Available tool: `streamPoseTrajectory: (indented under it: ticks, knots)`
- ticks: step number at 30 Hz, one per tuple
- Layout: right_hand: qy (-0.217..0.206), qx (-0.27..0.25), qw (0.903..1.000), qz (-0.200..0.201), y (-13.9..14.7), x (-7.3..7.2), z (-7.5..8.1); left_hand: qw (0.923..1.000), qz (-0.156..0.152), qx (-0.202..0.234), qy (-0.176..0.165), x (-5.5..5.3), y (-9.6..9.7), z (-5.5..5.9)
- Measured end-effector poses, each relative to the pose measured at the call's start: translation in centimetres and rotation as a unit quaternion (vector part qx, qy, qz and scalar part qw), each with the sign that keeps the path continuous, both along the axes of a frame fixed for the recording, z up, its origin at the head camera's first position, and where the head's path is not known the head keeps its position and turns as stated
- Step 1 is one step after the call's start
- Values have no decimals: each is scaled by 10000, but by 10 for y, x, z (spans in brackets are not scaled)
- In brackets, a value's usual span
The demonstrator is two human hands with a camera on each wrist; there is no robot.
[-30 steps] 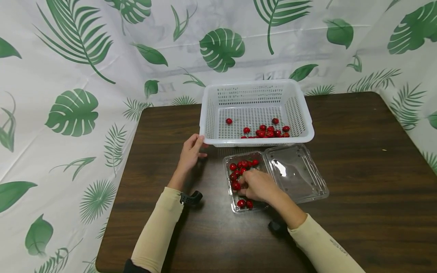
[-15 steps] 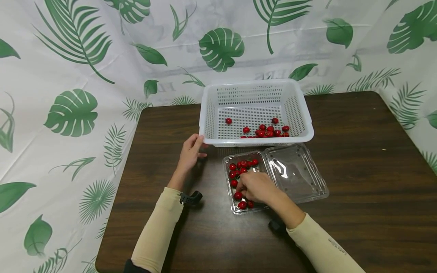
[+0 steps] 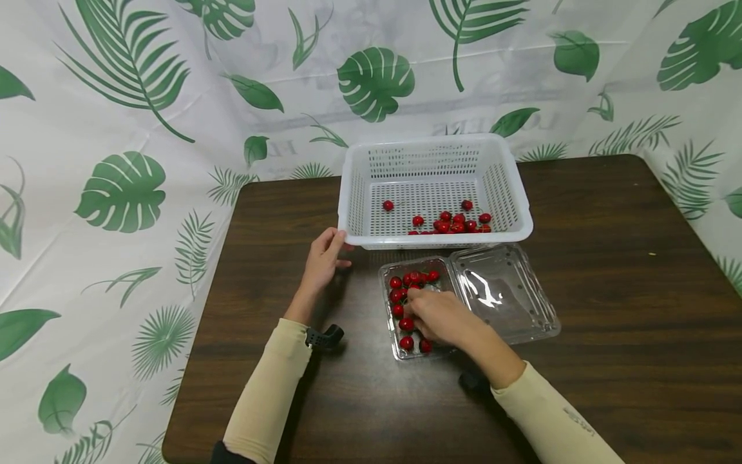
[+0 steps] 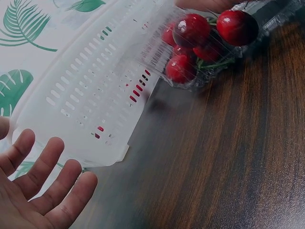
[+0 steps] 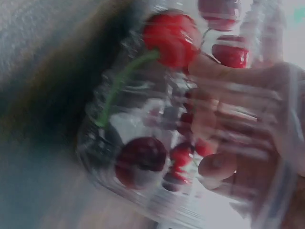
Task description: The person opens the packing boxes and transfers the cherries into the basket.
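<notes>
My left hand (image 3: 323, 261) is at the front left corner of a white perforated basket (image 3: 357, 187). Its thumb touches the rim; in the left wrist view the other fingers are spread and loosely extended. My right hand (image 3: 443, 317) reaches into a clear plastic clamshell box (image 3: 438, 283), its fingers bent among red cherries (image 3: 406, 324). The right wrist view, blurred and partly through the plastic, shows a cherry (image 5: 172, 39) with a green stem against a finger; I cannot tell whether it is pinched. Cherries line the box's left side and far edge.
More cherries (image 3: 458, 227) lie in the basket, mostly toward its front right. The box's clear lid (image 3: 504, 293) lies folded open to the right, close to the basket's front. A dark wooden table (image 3: 614, 258) carries everything; a leaf-print sheet (image 3: 377, 84) hangs behind.
My right hand has shifted about slightly inside the box, and a few cherries near its front left have changed places. My left hand and the basket have stayed put.
</notes>
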State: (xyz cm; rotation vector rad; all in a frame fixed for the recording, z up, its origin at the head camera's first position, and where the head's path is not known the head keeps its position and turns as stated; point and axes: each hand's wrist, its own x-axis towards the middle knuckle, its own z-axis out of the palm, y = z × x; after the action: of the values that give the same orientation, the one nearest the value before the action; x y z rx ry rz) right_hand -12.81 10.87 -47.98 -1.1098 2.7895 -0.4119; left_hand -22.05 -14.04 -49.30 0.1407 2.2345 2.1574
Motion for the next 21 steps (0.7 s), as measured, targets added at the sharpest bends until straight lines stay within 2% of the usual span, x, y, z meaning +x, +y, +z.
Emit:
streamPoseTrajectory:
  ticks: [3, 11, 16, 21]
  knots:
    - [-31, -60, 10000, 6, 3, -1, 5, 10000, 7, 11, 27, 0, 0, 0]
    - [-430, -167, 9988, -185, 9, -3, 15, 10000, -27, 21, 54, 0, -1, 0]
    - [-690, -490, 9957, -364, 14, -5, 27, 10000, -17, 32, 47, 0, -1, 0]
    - [-532, -584, 9963, -337, 21, -8, 41, 10000, 9, 7, 11, 0, 0, 0]
